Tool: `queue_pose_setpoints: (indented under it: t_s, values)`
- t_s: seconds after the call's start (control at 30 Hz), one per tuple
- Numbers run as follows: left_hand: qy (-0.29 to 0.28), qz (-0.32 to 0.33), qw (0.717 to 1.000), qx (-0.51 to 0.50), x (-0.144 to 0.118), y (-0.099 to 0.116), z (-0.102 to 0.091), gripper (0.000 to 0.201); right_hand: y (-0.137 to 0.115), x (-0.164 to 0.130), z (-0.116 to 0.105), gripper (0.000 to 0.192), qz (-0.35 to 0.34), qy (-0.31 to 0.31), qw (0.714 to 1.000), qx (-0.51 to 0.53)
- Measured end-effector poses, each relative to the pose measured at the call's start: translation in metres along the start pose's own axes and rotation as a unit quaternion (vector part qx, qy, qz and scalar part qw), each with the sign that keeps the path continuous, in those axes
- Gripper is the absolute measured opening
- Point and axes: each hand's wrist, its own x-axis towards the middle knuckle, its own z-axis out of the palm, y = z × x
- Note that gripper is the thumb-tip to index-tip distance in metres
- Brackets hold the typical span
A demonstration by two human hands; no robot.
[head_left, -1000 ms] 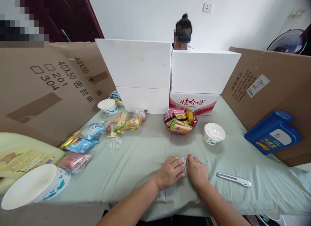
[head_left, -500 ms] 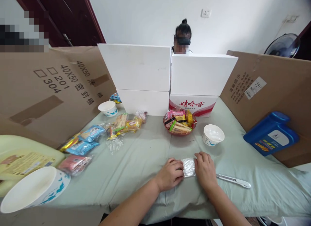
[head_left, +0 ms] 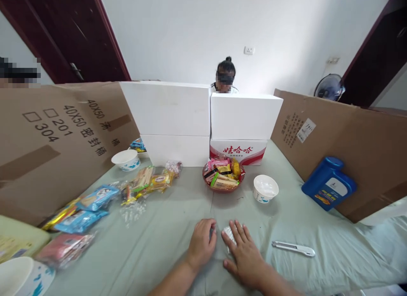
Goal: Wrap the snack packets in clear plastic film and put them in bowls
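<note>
Table (head_left: 165, 245): green cloth, soft under the packet.
Right hand (head_left: 244, 255): flat, fingers spread, pressing the packet's right part.
Left hand (head_left: 201, 243): curled loosely, at the packet's left end.
Foil packet (head_left: 227, 233): near centre, between both hands; likely light, crinkly, slippery; best pinched by edges.

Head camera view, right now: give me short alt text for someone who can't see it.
Two bare hands rest on a pale green tablecloth: the right hand lies flat over a small silvery packet, and the left hand is curled beside it. Nearby lie a white utility knife, a white bowl and a red bowl of snacks.
</note>
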Motion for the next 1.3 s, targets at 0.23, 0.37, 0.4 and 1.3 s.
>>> queue_pose_setpoints:
  t_s: [0.23,0.37,0.4,1.3]
  values:
    - [-0.016,-0.016,1.000,-0.008,0.000,-0.005,0.004,0.013,0.016,-0.015,-0.013,0.053,-0.145,0.146,0.978,-0.014]
    - [-0.044,-0.015,0.999,-0.011,0.002,-0.004,0.003,0.014,0.076,0.007,-0.085,0.050,-0.025,0.360,0.930,-0.068]
    - [-0.048,-0.015,0.999,-0.010,0.002,-0.004,0.003,0.014,0.093,0.015,-0.102,0.048,0.019,0.372,0.924,-0.085]
    - [-0.097,0.035,0.994,0.029,0.004,-0.006,0.006,0.019,0.222,0.117,-0.159,0.034,0.314,0.210,0.920,-0.105]
